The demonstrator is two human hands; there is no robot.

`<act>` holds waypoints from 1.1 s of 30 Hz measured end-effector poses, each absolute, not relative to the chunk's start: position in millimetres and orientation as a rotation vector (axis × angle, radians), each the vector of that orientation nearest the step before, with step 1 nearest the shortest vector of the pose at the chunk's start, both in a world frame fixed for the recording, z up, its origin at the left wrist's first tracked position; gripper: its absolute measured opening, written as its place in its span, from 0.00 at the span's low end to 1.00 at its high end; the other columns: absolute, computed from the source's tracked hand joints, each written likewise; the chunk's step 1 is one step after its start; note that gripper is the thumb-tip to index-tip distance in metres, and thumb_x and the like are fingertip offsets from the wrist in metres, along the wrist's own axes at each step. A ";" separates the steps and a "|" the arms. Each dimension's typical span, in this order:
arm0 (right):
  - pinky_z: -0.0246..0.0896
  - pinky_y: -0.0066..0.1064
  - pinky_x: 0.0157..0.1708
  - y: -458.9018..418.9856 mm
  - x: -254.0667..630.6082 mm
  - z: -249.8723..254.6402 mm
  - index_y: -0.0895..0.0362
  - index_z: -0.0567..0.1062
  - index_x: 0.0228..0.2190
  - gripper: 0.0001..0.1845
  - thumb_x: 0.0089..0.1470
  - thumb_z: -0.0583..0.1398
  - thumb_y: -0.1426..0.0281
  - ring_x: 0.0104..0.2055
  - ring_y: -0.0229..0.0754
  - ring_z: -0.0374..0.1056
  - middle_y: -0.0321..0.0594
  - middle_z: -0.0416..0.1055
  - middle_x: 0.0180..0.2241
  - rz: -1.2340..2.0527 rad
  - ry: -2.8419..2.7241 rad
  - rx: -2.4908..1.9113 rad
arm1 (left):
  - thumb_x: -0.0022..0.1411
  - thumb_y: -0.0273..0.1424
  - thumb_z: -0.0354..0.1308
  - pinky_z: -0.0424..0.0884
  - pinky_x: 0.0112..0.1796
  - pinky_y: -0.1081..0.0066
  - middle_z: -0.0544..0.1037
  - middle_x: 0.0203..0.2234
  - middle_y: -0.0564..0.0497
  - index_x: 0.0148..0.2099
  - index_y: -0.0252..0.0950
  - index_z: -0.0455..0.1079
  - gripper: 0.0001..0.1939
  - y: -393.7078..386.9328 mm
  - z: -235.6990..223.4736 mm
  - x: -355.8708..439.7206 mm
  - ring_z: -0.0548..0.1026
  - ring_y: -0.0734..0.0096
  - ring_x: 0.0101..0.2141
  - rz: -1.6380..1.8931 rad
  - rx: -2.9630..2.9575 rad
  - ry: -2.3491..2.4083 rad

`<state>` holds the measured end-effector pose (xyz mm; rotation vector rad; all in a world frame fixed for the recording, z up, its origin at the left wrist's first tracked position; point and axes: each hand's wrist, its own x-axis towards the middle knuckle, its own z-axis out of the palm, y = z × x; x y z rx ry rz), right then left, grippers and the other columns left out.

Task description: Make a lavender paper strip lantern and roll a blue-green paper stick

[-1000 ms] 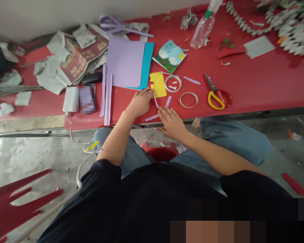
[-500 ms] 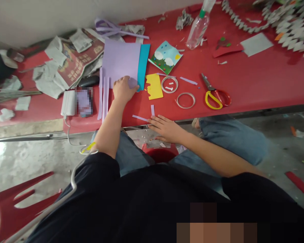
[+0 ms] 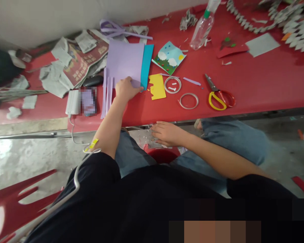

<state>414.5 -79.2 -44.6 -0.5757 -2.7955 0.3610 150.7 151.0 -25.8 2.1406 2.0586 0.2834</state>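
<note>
My left hand [image 3: 128, 89] rests on the red table [image 3: 255, 81], fingers closed on the near corner of a lilac paper sheet [image 3: 125, 59]. That sheet lies over a teal sheet [image 3: 147, 62]. Long lilac strips [image 3: 106, 96] lie just left of the hand. My right hand [image 3: 167, 133] hovers below the table's front edge, over my lap, fingers stretched out to the left and nothing visible in them. A notched yellow paper piece [image 3: 157, 86] sits to the right of my left hand.
Two tape rings [image 3: 172, 84] [image 3: 188, 100], yellow-handled scissors [image 3: 218, 96], a picture card [image 3: 169, 57] and a plastic bottle [image 3: 204, 22] lie to the right. Newspaper [image 3: 76, 60], a phone [image 3: 87, 100] and a white charger [image 3: 72, 102] are left. A red chair [image 3: 15, 202] stands nearby.
My left hand moved from the yellow piece to the lilac sheet's corner. My right hand slid off the table edge toward my lap, and the short lilac strips by it are gone from the table.
</note>
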 end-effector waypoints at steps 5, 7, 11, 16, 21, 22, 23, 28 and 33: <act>0.67 0.47 0.56 -60.2 412.4 -24.1 0.60 0.81 0.55 0.19 0.75 0.60 0.60 0.50 0.53 0.77 0.53 0.83 0.49 0.456 -2.792 -0.656 | 0.59 0.56 0.69 0.75 0.58 0.42 0.84 0.51 0.30 0.61 0.33 0.77 0.39 151.9 -22.2 162.0 0.81 0.34 0.54 0.263 2.161 2.080; 0.67 0.47 0.55 -43.4 410.8 -15.7 0.59 0.82 0.53 0.21 0.75 0.59 0.58 0.50 0.55 0.76 0.53 0.82 0.49 0.471 -2.751 -0.749 | 0.60 0.52 0.68 0.75 0.57 0.43 0.84 0.50 0.31 0.61 0.34 0.77 0.35 152.8 -20.6 165.2 0.81 0.36 0.54 0.254 2.156 2.082; 0.70 0.46 0.58 19.9 396.4 -12.3 0.59 0.80 0.57 0.20 0.71 0.61 0.60 0.56 0.55 0.76 0.52 0.79 0.59 0.732 -2.243 -1.077 | 0.64 0.47 0.65 0.76 0.55 0.43 0.84 0.48 0.30 0.56 0.33 0.78 0.27 153.0 -16.3 167.8 0.82 0.35 0.53 0.188 2.159 2.086; 0.74 0.45 0.50 118.2 366.9 -26.1 0.59 0.80 0.49 0.13 0.63 0.62 0.73 0.43 0.51 0.79 0.48 0.82 0.44 1.000 -1.766 -1.453 | 0.66 0.47 0.64 0.77 0.56 0.43 0.84 0.52 0.32 0.60 0.35 0.77 0.27 147.5 -10.2 163.3 0.82 0.36 0.54 0.151 2.241 1.962; 0.74 0.45 0.36 159.5 351.8 -29.8 0.54 0.75 0.42 0.09 0.58 0.63 0.73 0.26 0.47 0.72 0.40 0.77 0.29 1.275 -1.459 -1.457 | 0.63 0.46 0.70 0.75 0.62 0.43 0.73 0.69 0.35 0.69 0.39 0.70 0.37 143.8 -3.6 152.7 0.76 0.37 0.64 0.174 2.337 1.745; 0.74 0.45 0.35 162.5 351.1 -30.2 0.54 0.74 0.41 0.07 0.59 0.63 0.73 0.26 0.46 0.71 0.40 0.77 0.30 1.301 -1.398 -1.461 | 0.61 0.46 0.72 0.73 0.64 0.43 0.70 0.72 0.37 0.71 0.40 0.69 0.40 143.7 -2.7 151.5 0.74 0.36 0.66 0.164 2.348 1.722; 0.74 0.45 0.35 165.0 351.1 -30.9 0.53 0.73 0.40 0.06 0.59 0.62 0.72 0.26 0.45 0.71 0.41 0.78 0.31 1.307 -1.354 -1.472 | 0.60 0.47 0.73 0.72 0.65 0.42 0.67 0.74 0.38 0.72 0.41 0.68 0.42 143.8 -2.0 150.9 0.72 0.35 0.68 0.152 2.353 1.709; 0.75 0.49 0.49 173.1 356.8 -37.0 0.53 0.73 0.36 0.02 0.63 0.60 0.71 0.41 0.51 0.77 0.44 0.78 0.37 0.962 -1.529 -1.561 | 0.62 0.48 0.73 0.67 0.66 0.36 0.68 0.73 0.40 0.72 0.44 0.69 0.39 142.3 -0.1 156.7 0.69 0.32 0.68 0.159 2.441 1.655; 0.73 0.50 0.55 165.8 359.0 -30.9 0.52 0.74 0.38 0.03 0.64 0.60 0.71 0.46 0.53 0.76 0.44 0.80 0.40 0.621 -1.810 -1.634 | 0.72 0.37 0.60 0.71 0.61 0.42 0.82 0.57 0.41 0.57 0.41 0.79 0.16 139.4 -1.8 167.4 0.79 0.42 0.57 0.094 2.651 1.531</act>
